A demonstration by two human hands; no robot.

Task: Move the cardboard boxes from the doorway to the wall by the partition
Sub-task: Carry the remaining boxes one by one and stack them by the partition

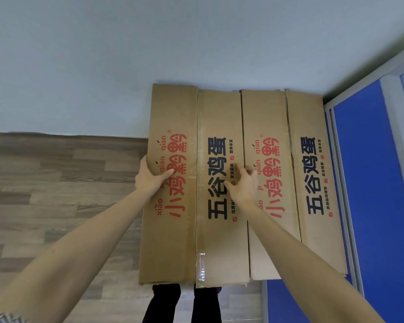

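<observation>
I count one flattened box [219, 183] showing four panels, against the wall [149, 54]. My left hand [151, 179] grips its left edge. My right hand [241, 183] touches it, fingers loosely curled.

flattened cardboard boxes [222, 241] against pale wall [103, 54], left hand [151, 177] gripping edge, right hand [241, 184] on face

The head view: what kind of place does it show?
Probably an office: a blue partition with a pale metal frame, a plain pale wall, and wood-pattern flooring. A flattened cardboard box stands against the wall.

Matt cardboard boxes [219, 183]; wood-look floor [56, 183].
</observation>
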